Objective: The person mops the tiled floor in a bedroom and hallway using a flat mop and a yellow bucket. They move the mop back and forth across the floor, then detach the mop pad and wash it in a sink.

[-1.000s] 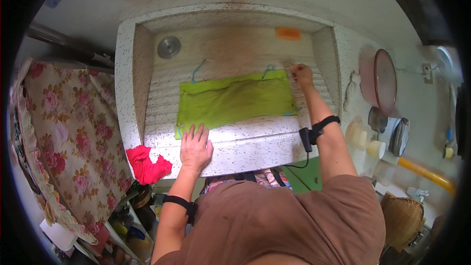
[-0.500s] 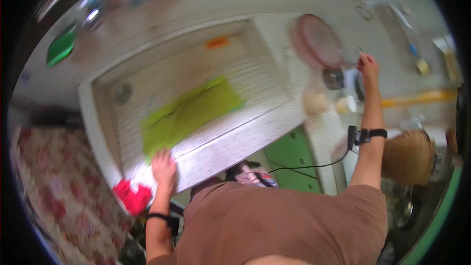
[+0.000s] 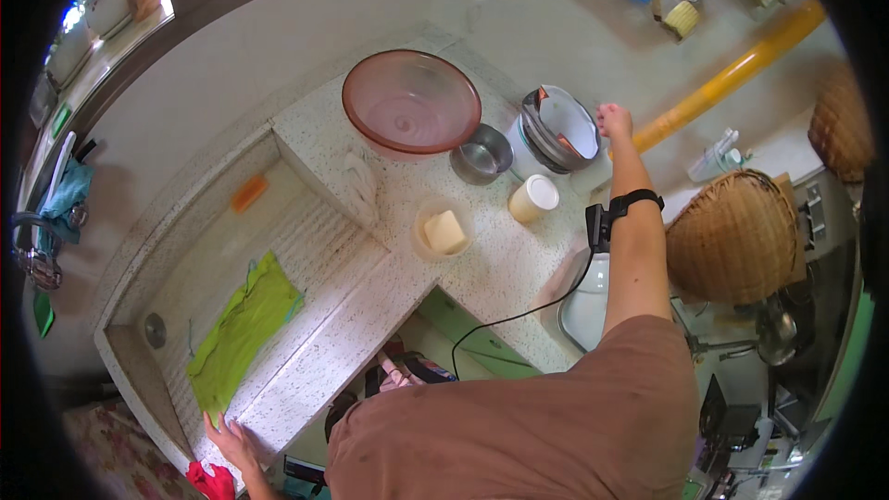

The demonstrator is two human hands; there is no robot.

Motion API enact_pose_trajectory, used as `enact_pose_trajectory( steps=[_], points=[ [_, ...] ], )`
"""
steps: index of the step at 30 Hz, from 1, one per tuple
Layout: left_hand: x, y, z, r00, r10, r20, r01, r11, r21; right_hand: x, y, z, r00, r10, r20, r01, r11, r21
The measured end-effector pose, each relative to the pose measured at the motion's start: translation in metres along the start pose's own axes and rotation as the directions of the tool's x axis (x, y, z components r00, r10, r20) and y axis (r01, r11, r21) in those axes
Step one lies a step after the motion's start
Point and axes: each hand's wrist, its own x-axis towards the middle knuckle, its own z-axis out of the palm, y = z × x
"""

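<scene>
A lime-green cloth lies spread over the ridged floor of the pale stone sink. My left hand rests at the sink's front rim, fingers apart, with the fingertips at the cloth's near corner. A red cloth hangs on the rim beside that hand. Out to the right, my right hand is closed beside a white container with dark curved pieces in it. Whatever its fingers hold, if anything, cannot be made out.
A pink basin, a metal pot, a lidded tub and a bowl with a pale block stand on the counter. A yellow pipe runs along the wall. Woven baskets are at the right. An orange block lies in the sink.
My view has turned to the right, bringing the counter toward the middle. My right arm is still stretched out, and my left hand stays by the green cloth's corner.
</scene>
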Motion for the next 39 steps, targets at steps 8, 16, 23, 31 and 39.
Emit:
enact_pose_trajectory(
  steps=[8, 16, 23, 31, 39],
  points=[
    [-0.022, 0.026, -0.032, 0.999, 0.027, 0.016, -0.028, 0.997, 0.074, 0.025, 0.011, 0.012, 0.939, 0.216, 0.267, -0.233, 0.972, 0.033],
    [-0.021, -0.002, -0.048, 0.997, -0.042, 0.058, 0.039, 0.998, 0.047, 0.012, -0.031, 0.017, 0.992, 0.072, 0.107, -0.068, 0.997, -0.043],
    [0.056, -0.061, -0.057, 0.993, 0.117, -0.006, -0.117, 0.991, -0.065, -0.161, -0.192, 0.083, 0.672, -0.738, 0.07, 0.706, 0.666, 0.242],
    [0.152, -0.019, 0.014, 0.847, 0.304, 0.437, -0.147, 0.922, -0.357, -0.505, -0.24, 0.34, -0.145, -0.419, 0.896, 0.87, 0.378, 0.317],
    [0.16, -0.024, 0.054, 0.659, 0.141, 0.739, -0.168, 0.985, -0.039, -0.634, -0.19, 0.438, -0.14, -0.004, 0.99, 0.943, 0.303, 0.135]
  ],
)
